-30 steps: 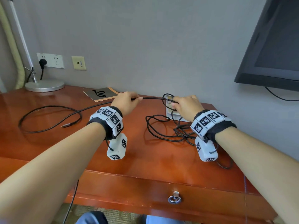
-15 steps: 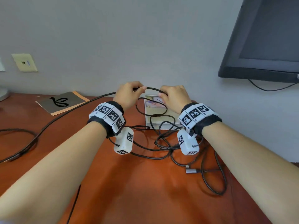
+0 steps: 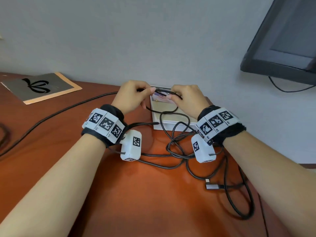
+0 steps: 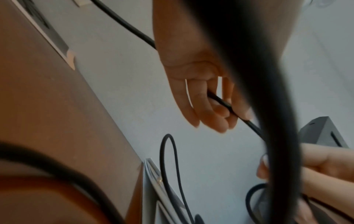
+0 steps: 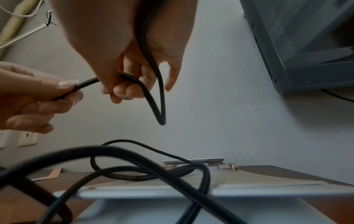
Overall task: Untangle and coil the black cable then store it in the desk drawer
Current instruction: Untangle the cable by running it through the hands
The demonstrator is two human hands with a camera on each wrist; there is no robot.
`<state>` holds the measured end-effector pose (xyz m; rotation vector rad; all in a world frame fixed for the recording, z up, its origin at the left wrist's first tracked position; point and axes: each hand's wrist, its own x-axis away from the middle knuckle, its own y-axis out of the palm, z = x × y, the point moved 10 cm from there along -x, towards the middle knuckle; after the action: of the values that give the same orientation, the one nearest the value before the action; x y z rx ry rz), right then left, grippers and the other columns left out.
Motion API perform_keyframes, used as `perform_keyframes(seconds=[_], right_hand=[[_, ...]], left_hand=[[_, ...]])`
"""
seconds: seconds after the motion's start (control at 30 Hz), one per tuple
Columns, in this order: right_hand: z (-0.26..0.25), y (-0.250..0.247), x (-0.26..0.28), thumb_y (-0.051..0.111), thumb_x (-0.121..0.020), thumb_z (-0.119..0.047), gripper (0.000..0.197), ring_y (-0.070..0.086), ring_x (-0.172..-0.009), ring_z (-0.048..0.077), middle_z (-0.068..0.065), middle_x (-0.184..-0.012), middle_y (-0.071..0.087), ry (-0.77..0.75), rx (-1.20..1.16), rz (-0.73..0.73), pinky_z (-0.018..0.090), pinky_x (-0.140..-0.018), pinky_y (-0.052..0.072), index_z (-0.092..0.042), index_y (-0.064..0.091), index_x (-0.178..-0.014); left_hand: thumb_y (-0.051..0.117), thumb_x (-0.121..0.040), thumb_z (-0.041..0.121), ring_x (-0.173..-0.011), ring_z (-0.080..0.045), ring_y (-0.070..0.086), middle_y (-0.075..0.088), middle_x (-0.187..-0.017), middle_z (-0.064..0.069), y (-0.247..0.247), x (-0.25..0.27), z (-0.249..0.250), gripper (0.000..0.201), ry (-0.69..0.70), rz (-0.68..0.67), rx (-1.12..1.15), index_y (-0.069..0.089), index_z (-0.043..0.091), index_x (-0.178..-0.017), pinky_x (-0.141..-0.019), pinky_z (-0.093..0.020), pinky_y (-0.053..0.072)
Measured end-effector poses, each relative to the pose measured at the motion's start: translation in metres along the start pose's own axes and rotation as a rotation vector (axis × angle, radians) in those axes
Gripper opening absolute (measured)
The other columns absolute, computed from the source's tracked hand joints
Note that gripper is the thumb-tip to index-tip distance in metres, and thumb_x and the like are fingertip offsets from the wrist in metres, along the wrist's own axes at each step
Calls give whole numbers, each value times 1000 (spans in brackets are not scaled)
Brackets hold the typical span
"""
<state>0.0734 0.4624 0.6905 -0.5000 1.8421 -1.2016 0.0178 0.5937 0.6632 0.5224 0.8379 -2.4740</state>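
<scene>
Coiling begun: my left hand (image 3: 130,95) and right hand (image 3: 186,98) pinch the cable (image 3: 164,91) at 12 o'clock; next, feed the desk (image 3: 136,194) tangle in loop by loop.

No readable text, only coded square markers on wristbands (image 3: 106,123)

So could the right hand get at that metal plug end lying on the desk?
Probably yes, once freed. The plug lies uncovered on the desk beside the right forearm, but the right hand grips the black cable, as does the left hand.
</scene>
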Motion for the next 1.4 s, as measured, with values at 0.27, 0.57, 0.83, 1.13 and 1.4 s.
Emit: perform_keyframes(seconds=[0.27,0.57,0.83,1.13,1.4], right_hand=[[-20,-6,4,58,-90,-30,24,60,-77,31,11,-75,68,-35,-62,20,37,-81,46,-8,66,-94],[-13,0,10,54,-91,-26,12,60,-96,21,-6,-86,60,-8,189,-142,40,-111,19,-18,58,-99],[-2,-21,13,43,-84,-65,56,59,-107,17,-3,-110,66,1,247,-28,52,-113,3,-22,53,-118],[-50,-4,-6,47,-97,-14,19,56,-50,6,0,-59,54,43,-556,-155,28,-64,50,-19,55,-80],[-34,-15,0,44,-98,-20,32,42,-50,4,-6,-57,45,29,-440,-87,22,-59,39,-18,52,-67]], left_hand=[[60,-90,28,-48,-3,55,55,-38,8,-36,1,12,20,12,25,-56,69,17,-77,-56,-3,35],[59,-90,26,-54,-5,57,57,-44,8,-64,9,23,20,19,144,-88,69,12,-80,-60,-2,37],[60,-90,23,-55,-5,58,56,-51,12,-55,10,36,17,40,130,-102,70,11,-83,-60,-3,38],[60,-90,21,-42,1,52,56,-54,7,-56,13,47,16,56,135,-49,67,10,-81,-51,-6,34],[58,-91,25,-47,1,52,59,-52,-1,-77,13,36,18,3,157,-70,66,17,-78,-56,-4,32]])
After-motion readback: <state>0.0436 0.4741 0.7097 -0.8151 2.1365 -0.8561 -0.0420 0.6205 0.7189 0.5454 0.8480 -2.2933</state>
